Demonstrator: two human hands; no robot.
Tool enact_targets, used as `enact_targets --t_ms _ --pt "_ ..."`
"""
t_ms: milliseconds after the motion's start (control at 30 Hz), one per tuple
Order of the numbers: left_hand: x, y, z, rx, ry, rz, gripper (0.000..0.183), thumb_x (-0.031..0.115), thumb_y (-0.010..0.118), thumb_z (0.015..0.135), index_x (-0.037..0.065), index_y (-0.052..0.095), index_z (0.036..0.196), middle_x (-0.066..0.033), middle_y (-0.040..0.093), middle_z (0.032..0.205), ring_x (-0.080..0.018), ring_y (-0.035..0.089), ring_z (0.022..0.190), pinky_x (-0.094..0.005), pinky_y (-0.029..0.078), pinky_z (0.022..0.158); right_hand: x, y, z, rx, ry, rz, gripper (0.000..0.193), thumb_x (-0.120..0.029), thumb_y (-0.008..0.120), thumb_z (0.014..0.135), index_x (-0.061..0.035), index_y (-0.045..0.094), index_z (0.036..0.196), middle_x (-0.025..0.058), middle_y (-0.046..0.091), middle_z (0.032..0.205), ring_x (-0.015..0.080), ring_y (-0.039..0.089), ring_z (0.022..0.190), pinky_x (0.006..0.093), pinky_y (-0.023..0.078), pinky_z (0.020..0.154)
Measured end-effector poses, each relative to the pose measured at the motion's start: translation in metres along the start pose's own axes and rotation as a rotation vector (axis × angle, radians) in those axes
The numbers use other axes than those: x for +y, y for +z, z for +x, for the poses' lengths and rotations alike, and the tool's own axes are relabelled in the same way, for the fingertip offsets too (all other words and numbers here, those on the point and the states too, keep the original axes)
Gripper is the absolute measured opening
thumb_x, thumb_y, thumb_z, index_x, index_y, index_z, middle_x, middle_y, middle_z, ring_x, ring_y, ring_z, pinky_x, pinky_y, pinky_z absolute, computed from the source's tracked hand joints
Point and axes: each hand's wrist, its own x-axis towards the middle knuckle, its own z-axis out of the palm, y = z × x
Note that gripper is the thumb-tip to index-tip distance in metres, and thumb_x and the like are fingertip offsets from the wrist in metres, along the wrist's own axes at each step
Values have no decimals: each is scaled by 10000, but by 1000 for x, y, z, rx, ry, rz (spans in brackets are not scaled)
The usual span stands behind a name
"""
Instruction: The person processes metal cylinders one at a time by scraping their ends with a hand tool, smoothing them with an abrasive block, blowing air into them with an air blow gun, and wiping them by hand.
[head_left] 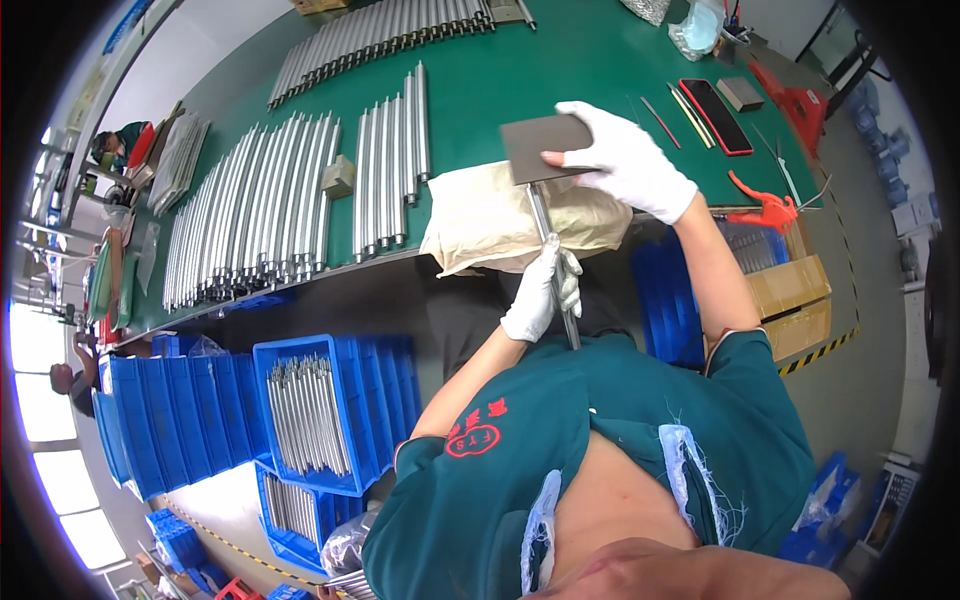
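Note:
My left hand (540,292), in a white glove, is closed round a shiny metal rod (540,212) that slants from my body toward the table edge. In my gloved right hand (632,168) is a dark grey-brown square of what looks like sandpaper (545,146), pinched between thumb and fingers, with the thumb tip bare. The sheet covers the rod's far end, so I cannot tell whether they touch. Beneath them, a cream cloth (470,215) lies over the edge of the green table (520,90).
Rows of metal rods (255,200) cover the table's left, beside a small block (338,177). A red-edged phone (716,117), pencils (690,115) and an orange-red air gun (765,205) lie right. Blue crates (385,400) of rods stand below left; cardboard boxes (790,290) stand right.

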Motion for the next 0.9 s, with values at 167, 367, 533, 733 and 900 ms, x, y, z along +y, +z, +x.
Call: enact_targets --t_ms 167,367,533,733,900 --pt "0 6 0 79 13 5 479 520 398 921 72 483 775 -16 402 490 -125 405 370 -282 439 383 -21 15 27 33 -214 -251 381 -177 711 730 -263 623 1091 127 537 1161 317 539 1031 344 441 893" --pt "0 6 3 126 -5 67 411 483 437 921 99 469 777 -17 423 518 -133 425 375 -294 450 382 -10 -4 16 20 -242 -435 411 -284 639 815 -65 564 1155 160 555 1129 318 540 1018 366 427 883" --pt "4 11 3 201 -41 124 387 456 466 918 95 462 781 -18 421 522 -133 436 382 -292 458 387 -14 2 16 -11 -177 -483 272 -279 601 821 -298 631 1091 141 536 1191 301 526 1059 363 407 922" --pt "6 9 4 150 -44 131 383 443 474 918 83 468 786 -24 425 523 -134 457 406 -290 471 422 11 -48 12 13 16 -574 363 -179 658 760 -280 642 1108 150 461 1290 315 487 1140 353 409 941" --pt "4 8 7 143 -53 162 376 430 470 924 81 468 784 -29 436 527 -138 461 412 -294 472 429 56 -31 39 -54 269 -693 486 -322 648 757 -208 551 1220 207 287 1391 377 330 1238 433 297 1010"
